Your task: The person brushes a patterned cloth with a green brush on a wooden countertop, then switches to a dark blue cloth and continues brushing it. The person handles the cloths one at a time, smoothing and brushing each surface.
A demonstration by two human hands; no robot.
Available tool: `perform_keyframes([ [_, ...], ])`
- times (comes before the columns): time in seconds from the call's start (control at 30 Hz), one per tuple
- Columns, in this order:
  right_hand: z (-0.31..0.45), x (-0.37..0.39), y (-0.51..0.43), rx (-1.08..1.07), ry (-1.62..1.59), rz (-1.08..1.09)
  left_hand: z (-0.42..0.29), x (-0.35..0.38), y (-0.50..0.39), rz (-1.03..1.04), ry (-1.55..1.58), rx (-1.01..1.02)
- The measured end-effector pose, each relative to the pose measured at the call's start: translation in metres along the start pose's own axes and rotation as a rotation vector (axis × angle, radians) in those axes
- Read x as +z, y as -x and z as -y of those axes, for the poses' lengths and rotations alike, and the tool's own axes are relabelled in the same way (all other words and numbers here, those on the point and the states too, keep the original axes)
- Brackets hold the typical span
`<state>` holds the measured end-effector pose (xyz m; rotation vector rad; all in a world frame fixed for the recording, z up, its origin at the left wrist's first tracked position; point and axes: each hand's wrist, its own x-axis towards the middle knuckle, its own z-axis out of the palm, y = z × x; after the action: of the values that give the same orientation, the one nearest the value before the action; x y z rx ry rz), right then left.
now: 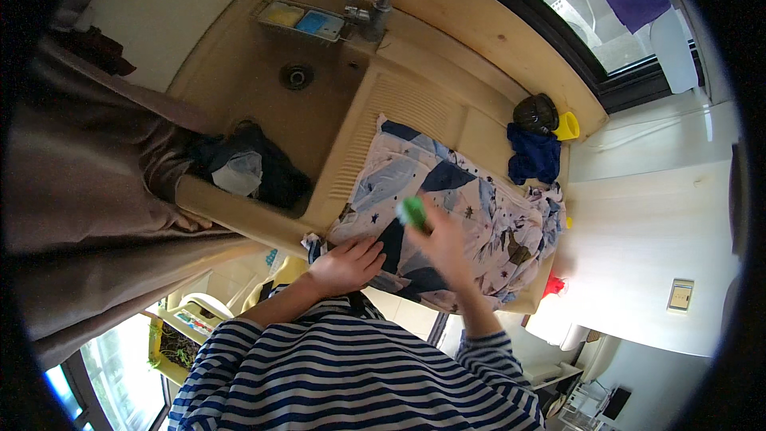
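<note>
A white fabric printed with blue and dark leaves and stars [449,191] lies spread over the ribbed washboard part of a beige laundry sink [392,108]. My left hand [347,263] presses flat on its near left edge, fingers apart. A green scrubbing brush [413,213], blurred, is gripped in my right hand [441,242] over the middle of the fabric. Whether the brush touches the cloth cannot be told. The fabric bunches up at the right side.
Dark wet cloth [275,173] with a whitish piece lies in the basin. A chrome faucet [383,3] and a soap tray [302,19] stand at the back. Navy cloth [534,154], a dark bowl [535,114] and a yellow container [567,126] sit far right. A brown curtain [90,173] hangs left.
</note>
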<state>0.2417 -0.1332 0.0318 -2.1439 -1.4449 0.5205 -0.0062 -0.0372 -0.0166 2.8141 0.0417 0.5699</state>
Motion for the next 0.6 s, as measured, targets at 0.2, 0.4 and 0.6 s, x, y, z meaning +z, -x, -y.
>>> perform_keyframes([
  [0.2,-0.011,0.018,-0.005,0.3,0.223,-0.22,0.0,-0.003,0.002,0.007,-0.005,0.005],
  [0.4,-0.06,0.0,-0.139,0.366,0.327,-0.278,0.001,0.0,0.004,0.004,-0.025,0.004],
  [0.6,-0.031,0.003,-0.199,0.117,0.266,-0.222,0.001,0.001,0.007,0.039,-0.012,0.027],
])
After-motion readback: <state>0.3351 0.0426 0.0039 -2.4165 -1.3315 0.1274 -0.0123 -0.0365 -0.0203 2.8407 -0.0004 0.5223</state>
